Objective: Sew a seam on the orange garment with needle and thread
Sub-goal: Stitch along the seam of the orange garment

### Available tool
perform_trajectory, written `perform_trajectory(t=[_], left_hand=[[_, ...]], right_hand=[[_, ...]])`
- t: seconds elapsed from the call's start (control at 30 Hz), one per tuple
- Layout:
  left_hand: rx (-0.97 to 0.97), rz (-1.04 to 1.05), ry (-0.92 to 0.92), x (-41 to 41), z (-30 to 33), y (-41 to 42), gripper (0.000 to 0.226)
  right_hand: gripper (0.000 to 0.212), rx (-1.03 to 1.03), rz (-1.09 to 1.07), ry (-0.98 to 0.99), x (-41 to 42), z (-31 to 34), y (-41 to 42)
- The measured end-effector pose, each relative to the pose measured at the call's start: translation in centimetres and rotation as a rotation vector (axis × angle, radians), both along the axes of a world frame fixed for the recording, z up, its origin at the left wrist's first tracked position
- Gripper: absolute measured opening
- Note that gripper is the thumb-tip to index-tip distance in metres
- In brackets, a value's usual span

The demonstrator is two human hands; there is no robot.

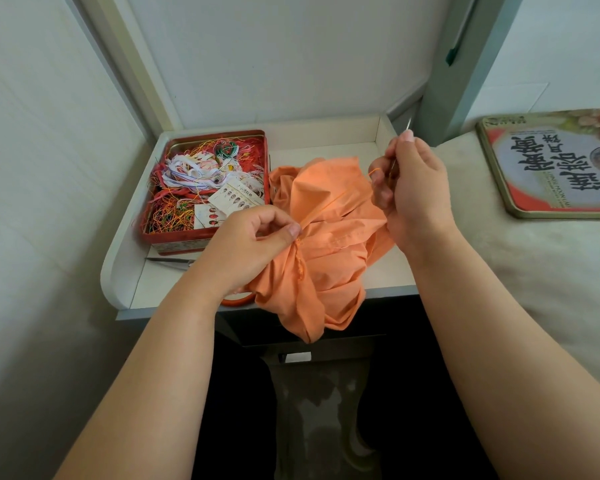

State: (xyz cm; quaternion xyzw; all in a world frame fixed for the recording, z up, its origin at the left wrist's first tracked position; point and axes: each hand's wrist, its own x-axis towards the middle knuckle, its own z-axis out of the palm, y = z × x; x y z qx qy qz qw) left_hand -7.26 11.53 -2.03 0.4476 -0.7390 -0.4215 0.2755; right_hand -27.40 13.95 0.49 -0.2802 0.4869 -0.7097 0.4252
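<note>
On the small white table (125,271) by the bed, the orange garment (326,244) lies heaped, half of it spilling over the front edge toward the person's lap. If the cloth slides further, its weight could drag the seam out of the grip. Behind it to the left sits the red tin (207,188), stuffed with loose tangled thread, touching the cloth's edge; a stray loop could easily catch in that mess.

The left hand (246,244) pinches a gathered ridge of fabric between thumb and forefinger, right where the stitching bunches. The right hand (413,181) is raised above and to the right, fingers curled round the needle (408,124), whose tip pokes up past the fingertip. From it the orange thread (329,204) runs taut, down to the pinched spot.

I'd judge that the pull is near its limit: any harder and the seam puckers or the thread snaps. The thread may be looped round a finger, though I can't quite tell. A pair of scissors (168,262) lies just in front of the tin, partly hidden by the left wrist.
</note>
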Motion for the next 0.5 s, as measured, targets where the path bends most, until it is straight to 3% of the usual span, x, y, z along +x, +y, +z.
perform_trajectory(t=[0.33, 0.5], left_hand=[[-0.009, -0.031, 0.034, 0.55, 0.06, -0.27, 0.013], [-0.033, -0.017, -0.028, 0.76, 0.03, -0.32, 0.012]], right_hand=[[0.035, -0.040, -0.015, -0.124, -0.21, -0.19, -0.07], [0.035, -0.011, -0.046, -0.039, -0.24, -0.33, -0.09]])
